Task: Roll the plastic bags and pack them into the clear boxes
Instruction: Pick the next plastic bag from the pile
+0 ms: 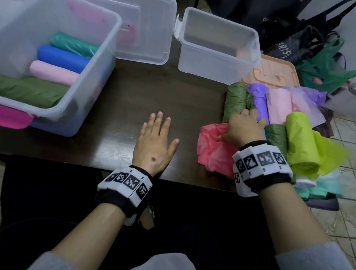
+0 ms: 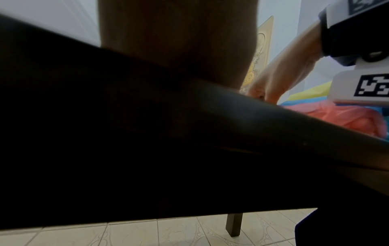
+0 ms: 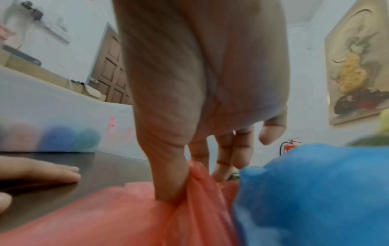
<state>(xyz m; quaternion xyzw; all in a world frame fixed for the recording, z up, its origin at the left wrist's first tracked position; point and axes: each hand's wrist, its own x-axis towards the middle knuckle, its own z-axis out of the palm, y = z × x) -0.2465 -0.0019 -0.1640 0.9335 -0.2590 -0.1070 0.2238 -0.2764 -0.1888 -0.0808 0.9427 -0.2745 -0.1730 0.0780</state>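
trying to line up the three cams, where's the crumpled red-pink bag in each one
Head: red-pink bag lies right of centre on the table, under the right hand.
Left wrist: at the right edge, past the table edge.
Right wrist: along the bottom, pinched by the thumb.
Shared landmark: the right hand.

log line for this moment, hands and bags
left hand flat on table | right hand pinching red bag | near box holds four rolls
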